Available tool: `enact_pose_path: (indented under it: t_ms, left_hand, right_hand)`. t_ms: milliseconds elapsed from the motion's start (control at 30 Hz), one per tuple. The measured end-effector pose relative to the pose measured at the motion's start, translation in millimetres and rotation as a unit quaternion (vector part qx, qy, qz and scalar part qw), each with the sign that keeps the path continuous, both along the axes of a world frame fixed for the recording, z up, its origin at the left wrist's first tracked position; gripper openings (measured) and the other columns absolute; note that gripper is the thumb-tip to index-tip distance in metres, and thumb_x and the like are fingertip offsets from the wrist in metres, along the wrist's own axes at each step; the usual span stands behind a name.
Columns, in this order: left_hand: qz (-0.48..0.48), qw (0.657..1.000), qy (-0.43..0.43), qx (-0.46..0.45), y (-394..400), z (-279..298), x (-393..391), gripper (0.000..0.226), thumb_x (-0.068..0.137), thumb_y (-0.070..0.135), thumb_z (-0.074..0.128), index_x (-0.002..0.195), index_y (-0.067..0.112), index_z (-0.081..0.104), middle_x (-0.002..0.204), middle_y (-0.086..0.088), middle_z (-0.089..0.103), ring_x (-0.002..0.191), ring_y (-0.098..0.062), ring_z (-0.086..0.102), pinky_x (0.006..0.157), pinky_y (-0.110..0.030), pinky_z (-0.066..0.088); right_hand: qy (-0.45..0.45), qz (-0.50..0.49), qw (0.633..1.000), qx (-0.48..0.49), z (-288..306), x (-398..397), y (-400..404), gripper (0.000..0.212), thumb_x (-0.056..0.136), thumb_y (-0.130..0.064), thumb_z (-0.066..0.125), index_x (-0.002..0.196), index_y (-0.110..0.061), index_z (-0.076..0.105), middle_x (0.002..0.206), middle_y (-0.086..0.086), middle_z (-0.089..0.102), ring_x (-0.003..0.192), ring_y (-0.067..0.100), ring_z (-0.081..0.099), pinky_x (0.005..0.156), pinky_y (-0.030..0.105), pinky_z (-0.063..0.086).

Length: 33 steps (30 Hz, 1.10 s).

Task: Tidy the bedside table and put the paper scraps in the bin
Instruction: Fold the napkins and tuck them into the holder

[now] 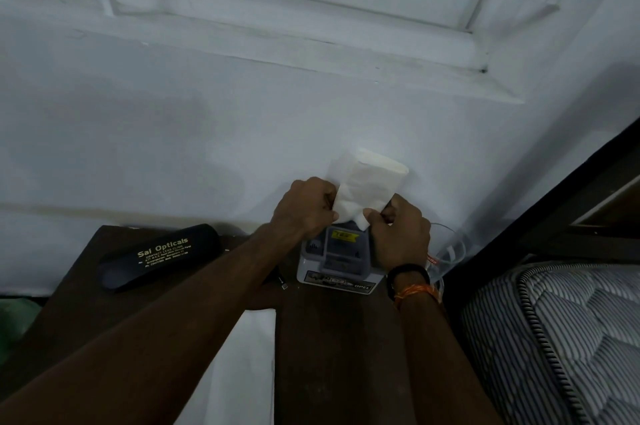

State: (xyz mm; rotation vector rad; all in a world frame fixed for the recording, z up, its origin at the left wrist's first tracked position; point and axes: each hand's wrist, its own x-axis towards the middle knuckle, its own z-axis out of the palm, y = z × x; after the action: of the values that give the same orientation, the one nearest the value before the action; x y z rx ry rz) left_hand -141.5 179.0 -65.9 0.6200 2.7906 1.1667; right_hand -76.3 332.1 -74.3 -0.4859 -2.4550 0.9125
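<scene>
Both hands hold one white paper (pixel 367 185) above the grey box (pixel 337 260), probably to fold or crumple it before the bin. The left hand (pixel 304 208) pinches its left edge and the right hand (pixel 398 234) pinches its lower corner. Left of the box lies a black spectacle case (pixel 161 256); right of it stands a glass (pixel 446 251). No bin is visible.

left hand (pixel 304 208): grip closed, raised | right hand (pixel 398 234): grip closed, raised, wrist banded
</scene>
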Motion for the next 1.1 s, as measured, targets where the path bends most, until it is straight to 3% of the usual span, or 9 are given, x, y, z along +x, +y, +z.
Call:
enact_pose_path:
  t_ms: [233, 433, 567, 633, 700, 767, 867, 1000, 1100]
  left_hand:
    - [0.026, 0.998, -0.017, -0.049, 10, 3, 3, 0.026, 0.075, 0.018, 0.075, 0.096, 0.004, 0.072, 0.096, -0.013, 0.073, 0.09, -0.029, 0.068, 0.079, -0.041, 0.058]
    - [0.051, 0.99, -0.021, -0.129, 15, 7, 9, 0.043, 0.078, 0.026, 0.069, 0.112, 0.004, 0.055, 0.113, -0.016, 0.059, 0.101, -0.034, 0.061, 0.075, -0.039, 0.051]
    - [0.071, 0.991, -0.051, -0.097, 18, 10, 10, 0.042, 0.073, 0.022, 0.071, 0.109, 0.005, 0.059, 0.109, -0.015, 0.064, 0.097, -0.034, 0.064, 0.078, -0.039, 0.056]
    - [0.08, 0.993, -0.052, -0.069, 16, 11, 11, 0.042, 0.07, 0.023, 0.072, 0.109, 0.011, 0.063, 0.104, -0.011, 0.067, 0.094, -0.031, 0.066, 0.079, -0.04, 0.058]
    - [0.083, 0.995, -0.046, -0.034, 14, 12, 11, 0.038, 0.069, 0.027, 0.072, 0.105, 0.013, 0.067, 0.098, -0.008, 0.069, 0.09, -0.029, 0.067, 0.076, -0.04, 0.059]
    - [0.085, 0.996, -0.037, -0.014, 15, 12, 11, 0.023, 0.07, 0.026, 0.069, 0.088, 0.013, 0.068, 0.086, -0.006, 0.069, 0.083, -0.029, 0.068, 0.069, -0.038, 0.059]
    - [0.095, 0.995, -0.023, -0.02, 18, 11, 13, 0.011, 0.071, 0.022, 0.068, 0.072, 0.011, 0.063, 0.074, -0.007, 0.064, 0.075, -0.031, 0.068, 0.063, -0.036, 0.057]
    - [0.076, 0.995, -0.033, -0.062, 20, 6, 14, 0.034, 0.077, 0.027, 0.07, 0.098, 0.002, 0.067, 0.097, -0.016, 0.068, 0.089, -0.034, 0.068, 0.075, -0.043, 0.059]
    - [0.076, 0.995, -0.03, -0.049, 18, 6, 14, 0.039, 0.073, 0.029, 0.075, 0.104, 0.006, 0.068, 0.1, -0.013, 0.07, 0.091, -0.031, 0.068, 0.077, -0.044, 0.06]
  right_hand:
    - [-0.058, 0.023, 0.998, 0.013, -1, -1, 0, 0.016, 0.078, -0.023, 0.073, 0.087, -0.013, 0.064, 0.09, 0.009, 0.072, 0.087, 0.032, 0.063, 0.068, 0.027, 0.041]
    - [-0.075, 0.032, 0.996, 0.018, -4, 0, -4, 0.012, 0.08, -0.019, 0.072, 0.086, -0.013, 0.064, 0.085, 0.007, 0.071, 0.086, 0.029, 0.064, 0.068, 0.026, 0.043]
    - [-0.083, 0.033, 0.995, 0.044, -6, 1, -6, 0.028, 0.081, -0.019, 0.072, 0.068, -0.02, 0.047, 0.074, 0.003, 0.062, 0.081, 0.028, 0.063, 0.063, 0.024, 0.036]
    - [-0.075, 0.038, 0.996, 0.03, -5, 0, -7, 0.022, 0.079, -0.021, 0.072, 0.07, -0.019, 0.052, 0.075, 0.004, 0.065, 0.08, 0.028, 0.064, 0.063, 0.024, 0.037]
    - [-0.051, 0.029, 0.998, 0.013, -2, 0, -9, 0.013, 0.076, -0.026, 0.072, 0.081, -0.018, 0.062, 0.083, 0.003, 0.072, 0.082, 0.026, 0.065, 0.064, 0.027, 0.045]
    - [-0.012, 0.016, 1.0, -0.018, 4, 0, -8, 0.019, 0.075, -0.031, 0.073, 0.091, -0.021, 0.067, 0.088, -0.001, 0.074, 0.082, 0.022, 0.066, 0.071, 0.032, 0.054]
    - [0.013, 0.005, 0.999, -0.044, 8, 1, -5, 0.017, 0.077, -0.027, 0.075, 0.092, -0.022, 0.069, 0.086, -0.005, 0.073, 0.081, 0.017, 0.068, 0.077, 0.032, 0.055]
    - [-0.033, 0.005, 0.999, 0.004, -2, 2, -4, 0.01, 0.079, -0.021, 0.073, 0.079, -0.012, 0.068, 0.079, 0.003, 0.072, 0.079, 0.023, 0.066, 0.068, 0.028, 0.051]
    - [-0.037, 0.01, 0.999, 0.006, -3, 1, -3, 0.013, 0.077, -0.022, 0.074, 0.083, -0.013, 0.069, 0.082, 0.004, 0.073, 0.081, 0.024, 0.066, 0.067, 0.026, 0.049]
